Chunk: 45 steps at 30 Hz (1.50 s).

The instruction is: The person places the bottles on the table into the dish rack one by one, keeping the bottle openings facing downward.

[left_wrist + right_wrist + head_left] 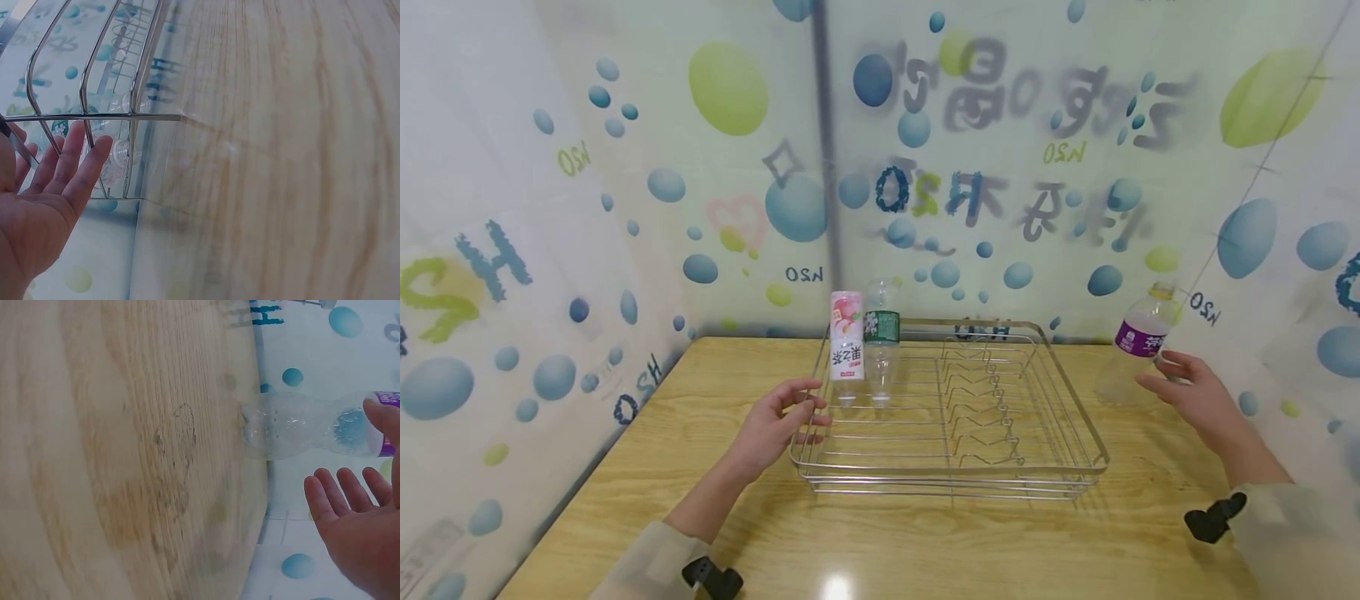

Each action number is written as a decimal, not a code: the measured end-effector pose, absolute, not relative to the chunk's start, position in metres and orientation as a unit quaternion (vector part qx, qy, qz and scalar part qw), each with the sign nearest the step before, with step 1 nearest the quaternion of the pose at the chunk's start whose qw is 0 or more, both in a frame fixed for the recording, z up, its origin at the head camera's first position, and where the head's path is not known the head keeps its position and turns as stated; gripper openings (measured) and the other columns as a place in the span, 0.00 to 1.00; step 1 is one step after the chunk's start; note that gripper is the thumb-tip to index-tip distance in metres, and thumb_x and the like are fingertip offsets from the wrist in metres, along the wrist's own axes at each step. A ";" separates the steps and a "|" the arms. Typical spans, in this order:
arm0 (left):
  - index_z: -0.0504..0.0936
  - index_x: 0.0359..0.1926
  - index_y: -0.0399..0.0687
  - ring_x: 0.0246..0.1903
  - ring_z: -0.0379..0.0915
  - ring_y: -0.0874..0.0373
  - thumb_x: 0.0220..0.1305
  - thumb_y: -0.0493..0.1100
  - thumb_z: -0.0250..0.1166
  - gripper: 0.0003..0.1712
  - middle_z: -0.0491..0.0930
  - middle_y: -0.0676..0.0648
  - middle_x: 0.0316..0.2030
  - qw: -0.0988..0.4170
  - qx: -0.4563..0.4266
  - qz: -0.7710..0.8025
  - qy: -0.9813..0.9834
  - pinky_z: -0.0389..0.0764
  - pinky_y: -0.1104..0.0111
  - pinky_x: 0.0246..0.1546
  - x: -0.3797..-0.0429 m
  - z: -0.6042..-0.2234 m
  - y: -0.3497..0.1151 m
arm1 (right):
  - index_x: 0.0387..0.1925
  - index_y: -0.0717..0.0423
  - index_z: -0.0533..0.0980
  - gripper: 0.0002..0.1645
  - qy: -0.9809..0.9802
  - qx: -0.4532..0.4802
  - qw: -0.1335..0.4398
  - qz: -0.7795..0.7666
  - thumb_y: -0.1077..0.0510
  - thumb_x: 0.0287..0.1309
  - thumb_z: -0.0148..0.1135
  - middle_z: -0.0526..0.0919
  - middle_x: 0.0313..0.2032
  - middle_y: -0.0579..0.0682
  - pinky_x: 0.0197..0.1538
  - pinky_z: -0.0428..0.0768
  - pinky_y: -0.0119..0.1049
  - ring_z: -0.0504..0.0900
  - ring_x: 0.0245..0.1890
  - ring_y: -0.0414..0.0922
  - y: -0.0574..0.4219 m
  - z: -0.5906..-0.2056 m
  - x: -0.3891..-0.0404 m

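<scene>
My left hand (775, 429) is at the left side of a wire dish rack (951, 471), its loosely extended fingers against the side wires in the left wrist view. Inside the rack's left part, two clear plastic bottles stand neck down: a pink peach-labelled bottle (847, 337) and a green-labelled bottle (882, 329) beside it. To the right of the rack, a clear bottle with a purple label (1138, 337) and yellowish cap stands upright on the table. My right hand (1198, 396) is beside it, fingers spread; whether they touch it I cannot tell.
The wooden table (880, 542) meets patterned curtains (760, 167) at the back and both sides. A row of bent wire dividers (985, 408) fills the rack's right half. Dark marks (175, 462) show on the wood in the right wrist view.
</scene>
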<state>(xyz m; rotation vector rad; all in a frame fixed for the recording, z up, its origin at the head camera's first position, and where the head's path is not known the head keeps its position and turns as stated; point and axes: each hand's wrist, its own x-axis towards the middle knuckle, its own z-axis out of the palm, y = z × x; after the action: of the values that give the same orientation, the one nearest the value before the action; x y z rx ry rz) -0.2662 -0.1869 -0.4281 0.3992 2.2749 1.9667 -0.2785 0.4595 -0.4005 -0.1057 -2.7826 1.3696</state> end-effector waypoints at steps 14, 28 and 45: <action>0.68 0.78 0.37 0.56 0.88 0.39 0.86 0.41 0.57 0.27 0.77 0.25 0.63 0.050 0.130 0.650 0.747 0.95 0.54 0.49 -0.265 -0.427 -0.186 | 0.86 0.69 0.32 0.65 -0.885 -0.053 -0.026 0.462 0.32 0.80 0.56 0.40 0.83 0.81 0.78 0.60 0.79 0.49 0.81 0.81 0.453 -0.429 -0.311; 0.67 0.78 0.35 0.54 0.89 0.42 0.86 0.42 0.58 0.27 0.77 0.26 0.61 0.048 0.138 0.652 0.744 0.95 0.53 0.49 -0.264 -0.426 -0.187 | 0.84 0.72 0.52 0.55 -0.901 -0.048 0.026 0.431 0.34 0.82 0.56 0.60 0.77 0.78 0.60 0.83 0.47 0.67 0.71 0.72 0.448 -0.437 -0.309; 0.68 0.78 0.37 0.57 0.86 0.33 0.86 0.41 0.57 0.27 0.75 0.22 0.64 0.053 0.139 0.655 0.741 0.95 0.53 0.49 -0.267 -0.429 -0.187 | 0.79 0.54 0.64 0.39 -0.892 0.036 0.084 0.443 0.39 0.81 0.61 0.73 0.59 0.31 0.47 0.78 0.16 0.75 0.52 0.22 0.424 -0.393 -0.285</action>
<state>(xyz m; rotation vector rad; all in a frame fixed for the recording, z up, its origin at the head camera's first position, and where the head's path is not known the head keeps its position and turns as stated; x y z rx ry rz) -0.2665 -0.1865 -0.4290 0.4235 2.2518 1.9922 -0.2854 0.4244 -0.3929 0.1060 -2.6606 1.3217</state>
